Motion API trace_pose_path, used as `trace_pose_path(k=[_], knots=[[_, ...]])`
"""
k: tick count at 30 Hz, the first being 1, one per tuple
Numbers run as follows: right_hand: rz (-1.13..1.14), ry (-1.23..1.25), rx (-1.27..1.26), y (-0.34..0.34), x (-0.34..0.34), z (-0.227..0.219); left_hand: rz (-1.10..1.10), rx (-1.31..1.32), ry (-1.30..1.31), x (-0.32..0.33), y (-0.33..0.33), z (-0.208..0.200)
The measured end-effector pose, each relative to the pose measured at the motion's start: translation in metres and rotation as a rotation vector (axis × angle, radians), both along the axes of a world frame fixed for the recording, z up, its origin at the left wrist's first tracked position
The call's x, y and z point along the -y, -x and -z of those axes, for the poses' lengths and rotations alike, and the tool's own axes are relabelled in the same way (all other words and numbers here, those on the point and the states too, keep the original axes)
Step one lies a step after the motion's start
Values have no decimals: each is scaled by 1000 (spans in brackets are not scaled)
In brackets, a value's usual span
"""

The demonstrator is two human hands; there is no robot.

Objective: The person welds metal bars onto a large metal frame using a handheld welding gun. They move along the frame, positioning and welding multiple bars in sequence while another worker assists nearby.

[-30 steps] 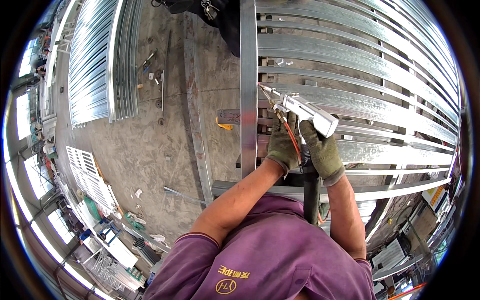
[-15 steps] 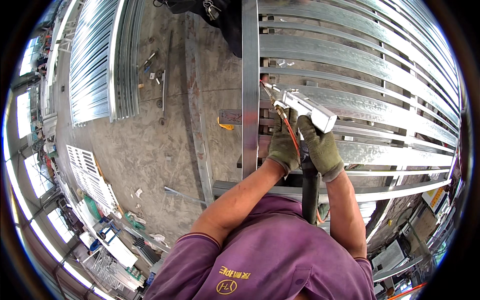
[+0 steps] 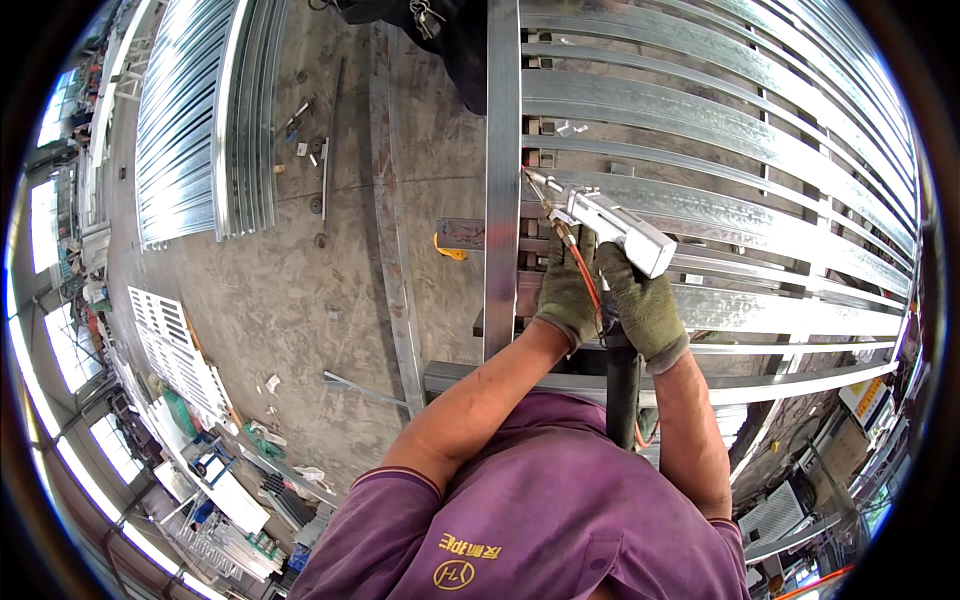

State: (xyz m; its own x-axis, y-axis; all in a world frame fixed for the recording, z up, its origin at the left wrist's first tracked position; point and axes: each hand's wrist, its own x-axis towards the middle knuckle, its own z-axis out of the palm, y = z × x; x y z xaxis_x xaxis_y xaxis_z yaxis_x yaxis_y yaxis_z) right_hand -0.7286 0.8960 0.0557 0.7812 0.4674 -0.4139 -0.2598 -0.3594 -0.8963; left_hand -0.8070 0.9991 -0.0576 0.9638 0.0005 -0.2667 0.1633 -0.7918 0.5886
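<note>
My right hand, in a green work glove, is wrapped around the grip of a silver handheld welding gun. Its thin nozzle points far and left, with the tip at the inner edge of a long square metal bar, close to a slat joint. Beside it, my gloved left hand lies with fingers stretched forward under the gun's front; the fingertips are partly hidden. An orange hose runs along the gun between my hands. From the grip a thick black sleeved cable comes back toward my body.
Parallel galvanized slats spread right from the bar. A near metal rail crosses before my waist. Stacked metal profiles lie far left, near a white slatted panel. Dark cloth with keys is at the far edge. A yellow item lies left of the bar.
The gun's nozzle has shifted slightly nearer along the bar, and its rear end a little right and nearer with my right hand. A reddish glow by the tip has faded. My left hand barely moved.
</note>
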Motion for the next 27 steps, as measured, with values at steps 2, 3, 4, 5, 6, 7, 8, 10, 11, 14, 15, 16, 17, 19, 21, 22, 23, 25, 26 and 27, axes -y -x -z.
trace_pose_path(k=[2,3,4,5,6,7,8,10,11,14,15,16,17,19,21,22,23,25,26,27], knots=[[1,16,-5,0,0,-1,7,0,-9,0,2,4],[2,20,-5,1,-1,-1,13,-2,-17,1,3,6],[1,31,13,1,-2,-1,25,-11,-34,1,3,8],[8,17,-10,1,-2,-1,24,-8,-34,1,3,10],[12,10,-14,1,-2,-2,22,-4,-35,1,3,12],[17,3,-19,1,-2,-2,7,12,-20,1,3,12],[11,-4,-16,1,-2,-2,15,10,-36,1,2,12],[-1,-19,-11,1,-2,-1,12,-9,16,1,1,10],[2,-26,-6,1,-1,0,18,-19,19,1,1,8],[2,-41,20,4,-2,4,36,-14,36,0,0,2],[-6,-45,34,4,-2,5,42,-22,50,-1,-1,1],[-13,-48,48,4,-1,7,49,-30,64,-1,-2,0],[-31,-49,72,4,0,8,54,-52,86,-2,-3,0],[-36,-19,58,4,2,10,55,-86,97,-1,-4,2],[-51,-6,55,5,4,12,23,-66,39,1,-3,6],[-57,6,51,5,5,12,-12,56,-17,1,-2,9],[-57,36,32,5,6,13,-69,219,-109,3,-1,11],[-67,9,97,6,6,14,-108,367,-191,5,2,17],[-68,21,114,6,6,15,-91,351,-181,5,4,19],[-69,6,135,6,6,15,-88,332,-169,5,4,21]])
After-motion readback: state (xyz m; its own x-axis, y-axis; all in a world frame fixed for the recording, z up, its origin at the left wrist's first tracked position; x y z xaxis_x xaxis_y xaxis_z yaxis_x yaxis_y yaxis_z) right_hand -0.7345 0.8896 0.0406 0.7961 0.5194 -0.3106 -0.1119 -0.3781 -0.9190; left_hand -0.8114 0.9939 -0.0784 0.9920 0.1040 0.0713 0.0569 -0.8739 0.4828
